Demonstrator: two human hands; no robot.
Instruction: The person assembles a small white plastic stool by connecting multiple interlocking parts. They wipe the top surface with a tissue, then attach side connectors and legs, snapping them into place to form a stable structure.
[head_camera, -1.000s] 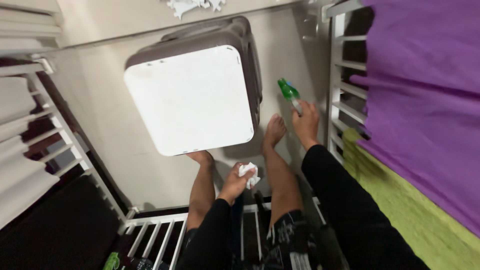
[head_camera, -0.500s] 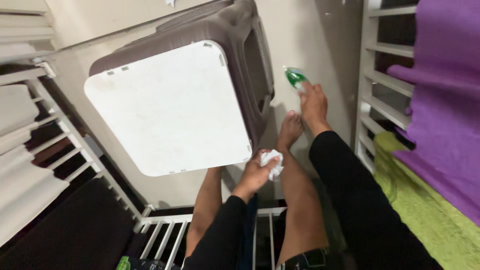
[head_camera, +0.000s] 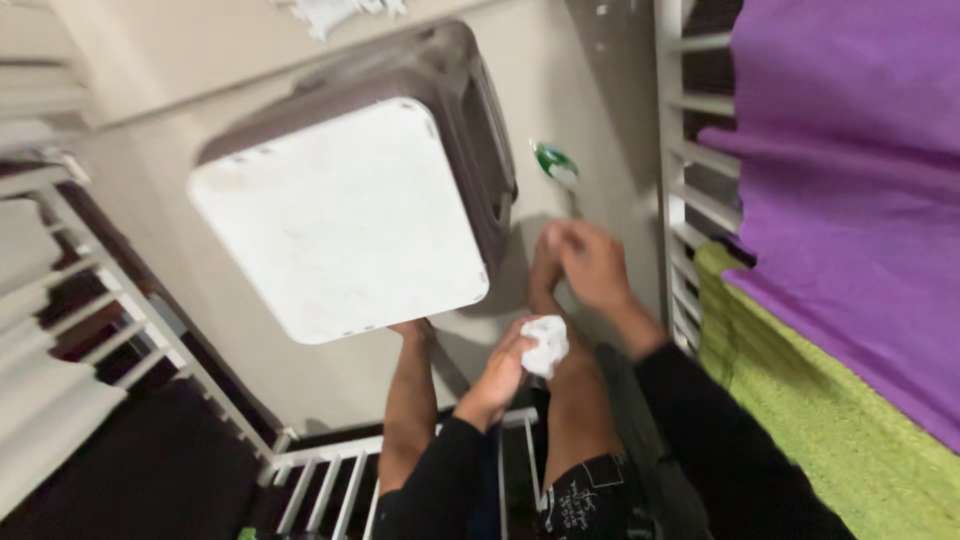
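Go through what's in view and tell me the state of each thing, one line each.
Left hand: closed around a crumpled white wipe.
Right hand: blurred, empty as far as shows, just below the spray bottle.
Spray bottle: green-topped, on the floor, apart from both hands.
Grey bin: standing, white lid shut.
Purple sheet: spread over the green blanket.

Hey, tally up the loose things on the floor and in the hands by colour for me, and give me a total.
White: 2, the square-topped box on the floor and the crumpled cloth in the left hand.
Green: 1, the spray bottle on the floor just beyond the right hand.
Total: 3
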